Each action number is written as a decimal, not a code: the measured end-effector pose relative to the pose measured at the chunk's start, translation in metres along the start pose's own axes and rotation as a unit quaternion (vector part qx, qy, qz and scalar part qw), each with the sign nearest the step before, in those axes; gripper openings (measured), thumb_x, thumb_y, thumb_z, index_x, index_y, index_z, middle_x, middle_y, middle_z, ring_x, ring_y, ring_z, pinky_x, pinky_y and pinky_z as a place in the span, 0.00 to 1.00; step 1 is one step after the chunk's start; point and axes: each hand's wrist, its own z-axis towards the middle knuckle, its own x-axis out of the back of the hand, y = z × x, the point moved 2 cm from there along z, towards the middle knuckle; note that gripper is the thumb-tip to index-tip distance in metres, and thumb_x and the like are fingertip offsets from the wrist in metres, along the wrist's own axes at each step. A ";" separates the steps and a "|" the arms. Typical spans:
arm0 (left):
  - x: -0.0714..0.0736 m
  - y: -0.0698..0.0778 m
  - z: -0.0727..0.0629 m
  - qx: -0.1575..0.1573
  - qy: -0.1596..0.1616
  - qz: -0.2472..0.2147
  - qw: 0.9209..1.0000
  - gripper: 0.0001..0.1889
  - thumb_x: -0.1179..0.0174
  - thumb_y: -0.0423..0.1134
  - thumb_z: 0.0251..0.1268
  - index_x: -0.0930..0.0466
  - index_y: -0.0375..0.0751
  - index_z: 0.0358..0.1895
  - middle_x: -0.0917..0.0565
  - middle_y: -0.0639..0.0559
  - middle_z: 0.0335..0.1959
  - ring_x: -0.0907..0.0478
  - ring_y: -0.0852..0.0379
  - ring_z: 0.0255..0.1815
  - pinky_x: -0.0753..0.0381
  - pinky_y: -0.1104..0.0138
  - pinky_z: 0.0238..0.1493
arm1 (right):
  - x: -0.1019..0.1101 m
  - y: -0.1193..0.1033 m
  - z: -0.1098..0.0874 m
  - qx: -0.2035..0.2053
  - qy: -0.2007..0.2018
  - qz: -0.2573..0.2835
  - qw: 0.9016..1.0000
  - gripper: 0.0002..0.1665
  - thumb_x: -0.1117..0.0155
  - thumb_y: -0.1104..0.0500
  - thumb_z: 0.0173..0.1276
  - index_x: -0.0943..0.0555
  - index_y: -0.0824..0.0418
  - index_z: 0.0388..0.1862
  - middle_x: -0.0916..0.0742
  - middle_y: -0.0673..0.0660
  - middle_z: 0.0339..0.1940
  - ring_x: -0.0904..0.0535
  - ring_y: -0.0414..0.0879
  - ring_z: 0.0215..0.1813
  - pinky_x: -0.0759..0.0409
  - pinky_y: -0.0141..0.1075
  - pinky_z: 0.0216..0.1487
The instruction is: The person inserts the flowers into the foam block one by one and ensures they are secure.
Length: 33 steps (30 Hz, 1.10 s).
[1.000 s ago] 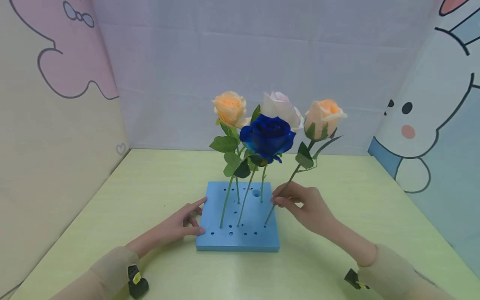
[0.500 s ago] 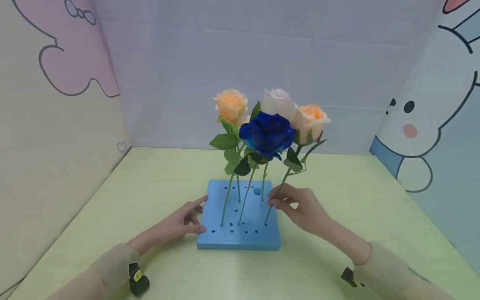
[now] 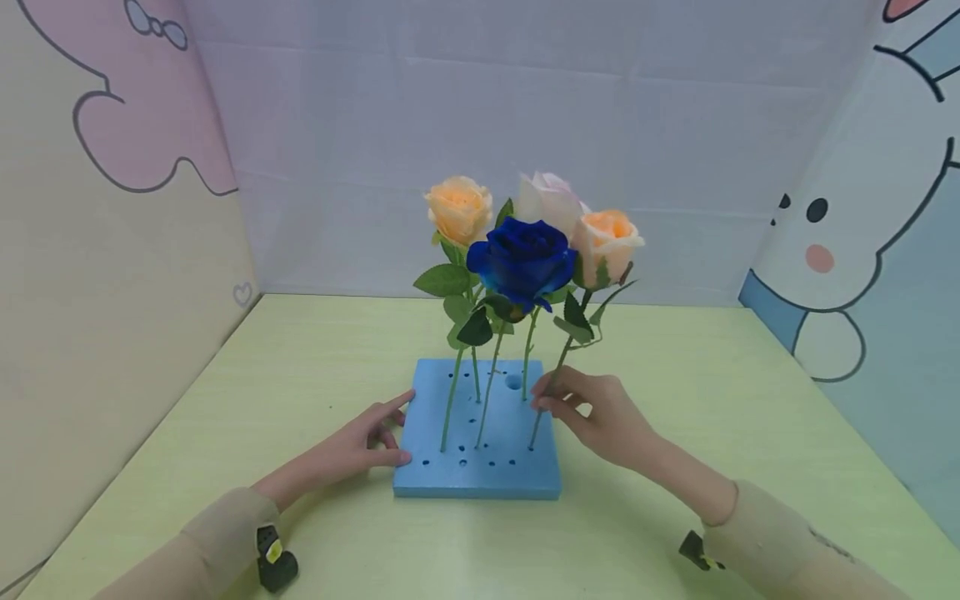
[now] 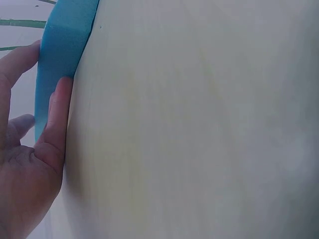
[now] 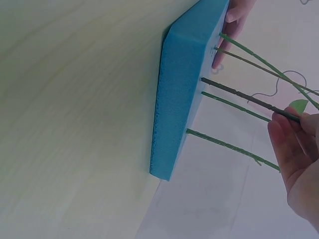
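My right hand (image 3: 600, 417) pinches the stem of a peach rose (image 3: 606, 246) between thumb and fingertips. In the right wrist view, that dark stem (image 5: 239, 94) meets the top face of a blue foam block (image 5: 182, 74), its lower end at a hole. My left hand (image 3: 360, 446) touches the left side of the block (image 3: 480, 483) with thumb and fingers spread; in the left wrist view its fingers (image 4: 61, 109) lie along the block's edge. Standing in the block are a blue rose (image 3: 521, 258), a yellow-orange rose (image 3: 459, 208) and a pale pink rose (image 3: 549, 200).
Several small holes and one larger hole (image 3: 513, 382) mark the block's top. Underneath is a pale yellow table (image 3: 315, 350). Behind hangs a light cloth backdrop (image 3: 375, 125), with cartoon-printed side panels (image 3: 862, 250) left and right.
The peach rose has swung left towards the other blooms and stands more upright, its lower end staying at the same hole. My right hand has moved slightly left; the left hand keeps its place.
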 end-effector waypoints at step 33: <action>0.001 0.000 0.002 0.007 -0.004 0.011 1.000 0.49 0.32 0.51 0.61 0.53 0.54 0.80 0.30 0.43 0.63 0.23 0.57 0.45 0.26 0.70 0.45 | -0.012 0.011 -0.003 -0.026 -0.051 0.017 0.998 0.07 0.35 0.71 0.65 0.20 0.61 0.31 0.11 0.55 0.37 0.12 0.48 0.33 0.16 0.28 0.36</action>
